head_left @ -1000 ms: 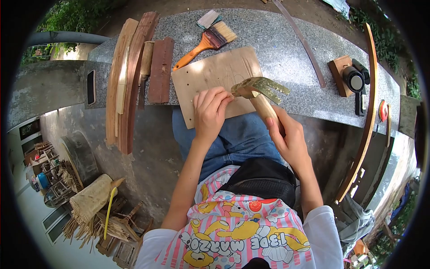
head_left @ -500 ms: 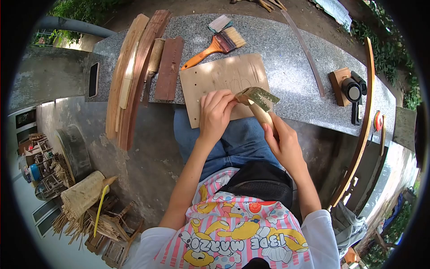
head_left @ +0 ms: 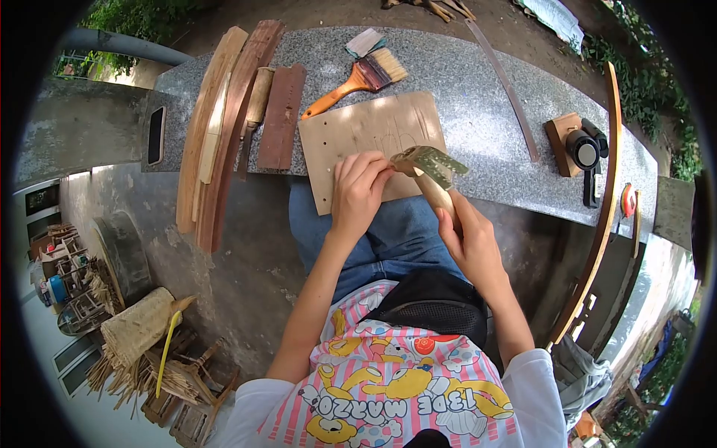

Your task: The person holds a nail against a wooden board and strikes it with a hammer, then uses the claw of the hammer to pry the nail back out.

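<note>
board [head_left: 366, 134] on slab [head_left: 478, 97], brush [head_left: 358, 78] behind it, planks [head_left: 216, 127] left, hammer [head_left: 429, 168] at right edge

Claw hammer [head_left: 432, 170], apparently against holed board [head_left: 364, 131]

The plywood board [head_left: 358, 134] overhangs the near edge of the granite slab [head_left: 478, 97]. The left hand [head_left: 357, 190] rests curled fingertips near the board's right edge. The claw hammer [head_left: 429, 166] has its head just beside them, and the right hand [head_left: 469, 243] grips its wooden handle below the board. A paintbrush [head_left: 358, 78] lies beyond the board, and wooden slats [head_left: 224, 112] lie to its left.
</note>
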